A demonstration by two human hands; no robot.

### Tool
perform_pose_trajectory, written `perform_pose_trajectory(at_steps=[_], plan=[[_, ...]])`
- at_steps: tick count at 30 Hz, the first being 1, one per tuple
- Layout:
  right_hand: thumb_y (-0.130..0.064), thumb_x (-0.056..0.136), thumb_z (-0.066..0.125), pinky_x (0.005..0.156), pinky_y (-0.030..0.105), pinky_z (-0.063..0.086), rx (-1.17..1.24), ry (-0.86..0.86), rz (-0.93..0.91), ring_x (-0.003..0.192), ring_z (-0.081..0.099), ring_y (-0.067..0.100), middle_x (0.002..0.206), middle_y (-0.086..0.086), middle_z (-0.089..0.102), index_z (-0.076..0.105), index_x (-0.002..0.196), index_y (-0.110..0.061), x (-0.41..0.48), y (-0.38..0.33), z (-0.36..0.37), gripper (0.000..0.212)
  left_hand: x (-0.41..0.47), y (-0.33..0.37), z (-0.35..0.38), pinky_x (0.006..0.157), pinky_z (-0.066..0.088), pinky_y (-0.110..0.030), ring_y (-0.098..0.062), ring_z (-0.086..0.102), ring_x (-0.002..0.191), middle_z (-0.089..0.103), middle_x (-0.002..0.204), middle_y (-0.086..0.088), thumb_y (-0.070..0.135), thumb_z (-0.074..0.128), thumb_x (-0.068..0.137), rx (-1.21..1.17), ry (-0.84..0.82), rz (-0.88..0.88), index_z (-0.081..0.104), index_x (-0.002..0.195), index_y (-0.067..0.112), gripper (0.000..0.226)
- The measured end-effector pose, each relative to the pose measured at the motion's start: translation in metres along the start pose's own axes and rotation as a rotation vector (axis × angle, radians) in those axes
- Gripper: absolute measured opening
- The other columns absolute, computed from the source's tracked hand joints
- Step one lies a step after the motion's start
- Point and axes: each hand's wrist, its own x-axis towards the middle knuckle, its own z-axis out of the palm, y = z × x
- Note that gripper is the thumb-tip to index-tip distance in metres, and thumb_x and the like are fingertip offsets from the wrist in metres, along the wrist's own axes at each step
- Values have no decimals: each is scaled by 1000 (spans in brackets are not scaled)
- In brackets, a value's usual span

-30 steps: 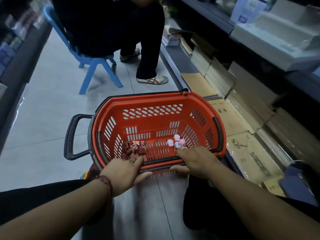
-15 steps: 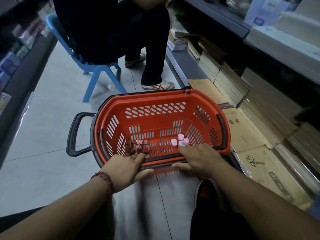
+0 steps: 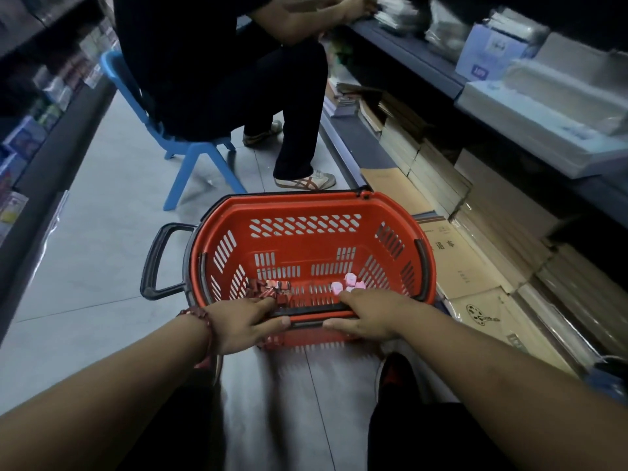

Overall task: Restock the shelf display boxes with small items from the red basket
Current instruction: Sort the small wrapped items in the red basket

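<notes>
Both hands grip the near rim of the red basket [image 3: 306,202]: the left hand [image 3: 243,321] has its fingers curled inside and thumb outside, and the right hand [image 3: 370,312] likewise. Inside, against that near wall, dark red items [image 3: 272,291] lie at the left fingers and pink items [image 3: 347,284] just past the right. The step looks like shifting the basket. Keep it level, or the pieces will slide (the slotted walls might pass them). Right of the basket, brown packs [image 3: 469,266] on the bottom shelf crowd its rim. Beyond it are a blue chair [image 3: 190,154] and a seated person [image 3: 217,62]. Left of it lies floor [image 3: 85,266], the better way to swing.
</notes>
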Motion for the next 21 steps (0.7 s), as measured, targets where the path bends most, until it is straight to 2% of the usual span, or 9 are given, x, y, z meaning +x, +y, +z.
perform_pose_trajectory(at_steps=[3, 5, 7, 10, 13, 15, 18, 21], plan=[[-78, 90, 39, 93, 37, 47, 128, -48, -23, 112, 57, 29, 127, 6, 57, 51, 129, -22, 7, -1, -13, 69, 5, -11, -16, 100, 45, -32, -18, 62, 109, 66, 122, 0, 60, 36, 103, -88, 36, 14, 58, 124, 25, 46], [-56, 102, 44, 79, 32, 40, 146, -22, -75, 101, 59, 27, 111, 6, 61, 55, 119, -17, 18, -1, -23, 44, 17, -23, -24, 96, 48, -33, -20, 63, 109, 65, 120, 1, 48, 51, 101, -49, 37, 0, 58, 122, 27, 31], [-34, 106, 45, 77, 29, 36, 81, -1, -113, 105, 59, 27, 115, 9, 63, 56, 121, -14, 36, 1, -31, 27, 32, -36, -31, 96, 51, -36, -21, 63, 110, 65, 120, 2, 40, 63, 94, -25, -10, -17, 57, 125, 28, 34], [-25, 103, 51, 90, 33, 46, 32, -44, -154, 113, 59, 28, 126, 10, 60, 51, 133, -15, 78, 6, -33, 32, 70, -55, -34, 96, 52, -37, -23, 62, 111, 63, 122, -1, 37, 71, 89, 61, -78, -56, 54, 128, 24, 45], [-29, 98, 63, 92, 31, 45, 38, -107, -156, 116, 57, 25, 133, 7, 57, 42, 144, -18, 132, 13, -25, 51, 120, -69, -28, 100, 50, -40, -28, 57, 119, 58, 131, -7, 41, 75, 87, 138, -149, -124, 49, 137, 22, 59], [-30, 96, 65, 98, 35, 47, 41, -129, -159, 121, 56, 27, 138, 10, 54, 39, 147, -18, 171, 17, -16, 58, 154, -78, -19, 104, 46, -44, -32, 50, 128, 50, 141, -11, 44, 76, 85, 205, -233, -153, 41, 146, 23, 74], [-26, 99, 60, 98, 36, 47, 27, -208, -136, 122, 56, 31, 139, 13, 53, 36, 150, -15, 224, 21, 2, 58, 201, -88, 6, 114, 35, -48, -32, 35, 143, 35, 157, -8, 44, 71, 90, 439, -355, -38, 28, 156, 30, 80], [-15, 102, 53, 92, 35, 52, 44, -274, -110, 115, 61, 30, 135, 13, 59, 44, 145, -12, 265, 29, 27, 44, 235, -100, 33, 118, 24, -56, -34, 21, 151, 16, 167, -10, 43, 63, 96, 623, -421, 108, 18, 160, 31, 80]])
